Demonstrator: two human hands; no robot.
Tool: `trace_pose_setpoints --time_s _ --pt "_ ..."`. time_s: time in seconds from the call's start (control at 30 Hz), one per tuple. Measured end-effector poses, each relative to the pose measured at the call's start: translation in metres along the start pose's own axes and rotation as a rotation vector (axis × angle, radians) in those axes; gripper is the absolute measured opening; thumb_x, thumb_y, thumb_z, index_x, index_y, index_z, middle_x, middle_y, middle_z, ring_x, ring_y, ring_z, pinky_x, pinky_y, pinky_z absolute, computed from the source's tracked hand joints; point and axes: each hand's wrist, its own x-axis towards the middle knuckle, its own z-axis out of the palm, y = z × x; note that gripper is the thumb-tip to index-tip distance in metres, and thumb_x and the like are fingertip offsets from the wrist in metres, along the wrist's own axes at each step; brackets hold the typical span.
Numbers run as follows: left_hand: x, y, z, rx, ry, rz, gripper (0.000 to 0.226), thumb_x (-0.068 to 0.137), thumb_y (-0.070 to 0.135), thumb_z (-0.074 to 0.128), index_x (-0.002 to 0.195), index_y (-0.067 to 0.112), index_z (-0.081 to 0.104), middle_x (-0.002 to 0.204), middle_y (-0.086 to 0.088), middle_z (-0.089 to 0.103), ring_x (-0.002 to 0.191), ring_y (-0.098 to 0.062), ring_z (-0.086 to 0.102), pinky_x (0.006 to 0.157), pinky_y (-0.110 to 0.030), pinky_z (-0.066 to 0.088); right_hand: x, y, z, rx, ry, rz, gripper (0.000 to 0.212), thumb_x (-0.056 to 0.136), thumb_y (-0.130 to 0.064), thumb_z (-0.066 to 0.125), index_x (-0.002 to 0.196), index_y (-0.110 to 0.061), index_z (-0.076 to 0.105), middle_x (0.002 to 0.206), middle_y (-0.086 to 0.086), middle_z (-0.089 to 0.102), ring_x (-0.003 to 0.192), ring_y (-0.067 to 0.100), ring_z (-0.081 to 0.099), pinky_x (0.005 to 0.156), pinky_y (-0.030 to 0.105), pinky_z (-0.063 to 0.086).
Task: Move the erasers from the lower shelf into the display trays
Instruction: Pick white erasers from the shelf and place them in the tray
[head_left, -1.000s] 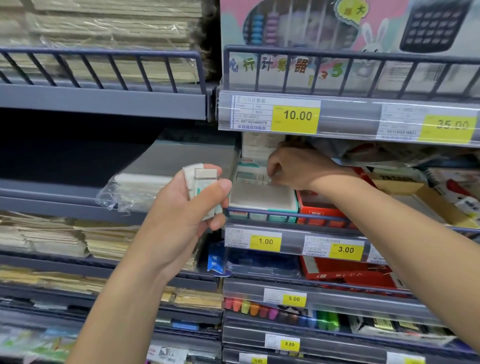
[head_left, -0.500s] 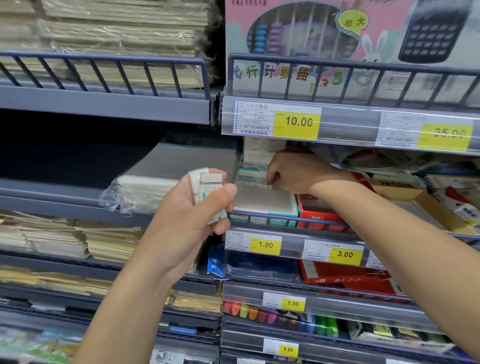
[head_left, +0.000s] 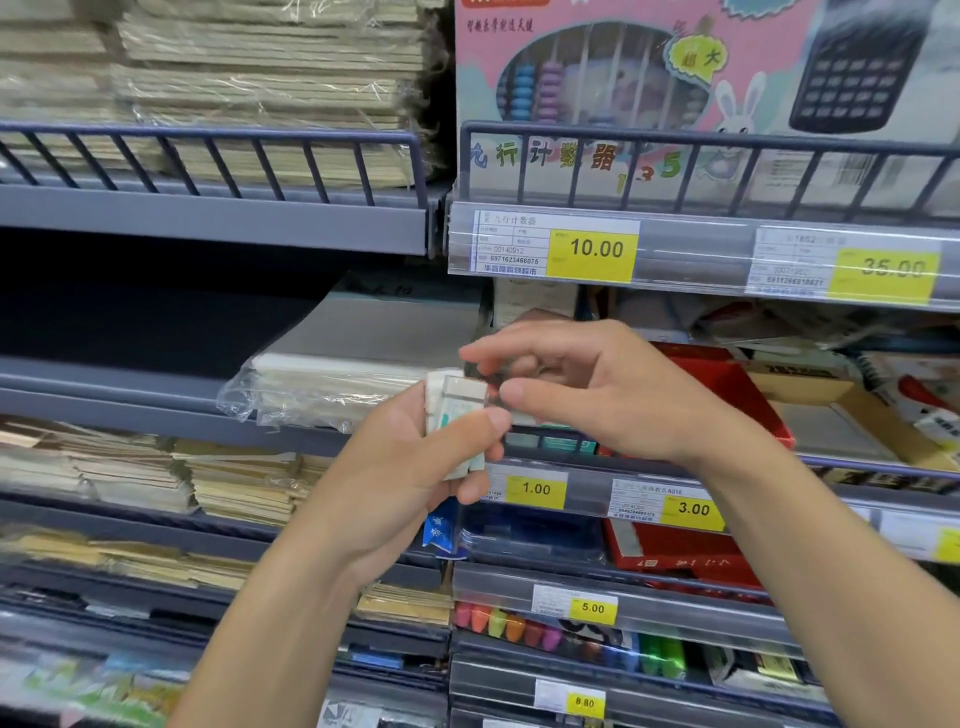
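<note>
Right hand (head_left: 597, 395) has come back from the tray to the erasers (head_left: 457, 415) your left hand (head_left: 415, 467) clasps at frame centre; fingers half-curled, empty. Pinch the top one only.

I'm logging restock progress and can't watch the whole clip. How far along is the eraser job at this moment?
Partly done, as far as I can tell. The tray above the 1.00 tag seems to hold some teal-and-white items already. In hand: the left hand grips a small stack of erasers, and the right hand reaches for the top one. Left: placing that stack.
</note>
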Motion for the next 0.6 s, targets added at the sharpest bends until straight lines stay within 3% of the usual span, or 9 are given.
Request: trace_pose_setpoints --time_s 0.1,0.13,0.23,0.3,0.43,0.6 --pt "-0.001 0.000 0.006 0.016 -0.062 -0.013 0.017 0.089 0.012 0.076 0.105 0.014 0.069 0.084 -0.003 0.059 0.072 -0.009 0.054 0.050 -0.022 0.041 -0.003 -0.003 0.006 0.030 -0.020 0.008 0.026 0.096 -0.014 0.064 0.121 -0.015 0.071 0.115 0.002 0.059 0.090 0.029 0.064 0.082 0.043 0.055" --pt "-0.001 0.000 0.008 0.024 -0.069 -0.016 0.021 0.087 0.010 0.075 0.106 0.012 0.067 0.082 -0.002 0.060 0.071 -0.008 0.054 0.049 -0.021 0.039 -0.003 -0.004 0.007 0.036 -0.007 0.016 0.023 0.095 -0.016 0.066 0.116 -0.015 0.074 0.112 0.001 0.060 0.089 0.030 0.064 0.081 0.043 0.055" --pt "0.000 -0.002 0.011 0.062 -0.045 -0.020 0.027 0.079 0.006 0.073 0.103 0.011 0.063 0.077 0.003 0.065 0.064 -0.004 0.053 0.047 -0.018 0.036 -0.003 -0.004 0.009 0.005 0.025 0.018 0.014 0.087 -0.020 0.076 0.100 -0.015 0.077 0.103 0.002 0.062 0.077 0.016 0.061 0.074 0.032 0.054" --pt "0.000 -0.004 0.012 0.062 -0.031 -0.017 0.026 0.077 0.008 0.077 0.099 0.013 0.063 0.074 0.004 0.062 0.060 -0.003 0.049 0.046 -0.018 0.036 -0.003 -0.003 0.010 0.014 0.018 0.016 0.012 0.087 -0.018 0.076 0.096 -0.011 0.074 0.099 0.005 0.064 0.076 0.012 0.060 0.074 0.031 0.053" --pt "-0.001 -0.007 0.008 -0.001 -0.054 -0.018 0.032 0.076 0.019 0.085 0.101 0.016 0.066 0.078 0.005 0.064 0.063 -0.003 0.053 0.047 -0.017 0.038 -0.003 -0.001 0.006 0.181 -0.005 0.061 0.013 0.092 -0.011 0.069 0.100 0.000 0.068 0.093 0.020 0.067 0.074 0.025 0.059 0.070 0.041 0.051" --pt "-0.004 -0.006 -0.006 -0.082 0.025 -0.039 0.027 0.078 0.021 0.088 0.099 0.016 0.073 0.077 -0.003 0.059 0.065 -0.010 0.053 0.045 -0.017 0.039 -0.001 0.008 -0.008 0.431 0.127 0.173 0.012 0.097 -0.001 0.059 0.108 0.000 0.061 0.081 0.009 0.063 0.068 0.018 0.057 0.058 0.025 0.049"
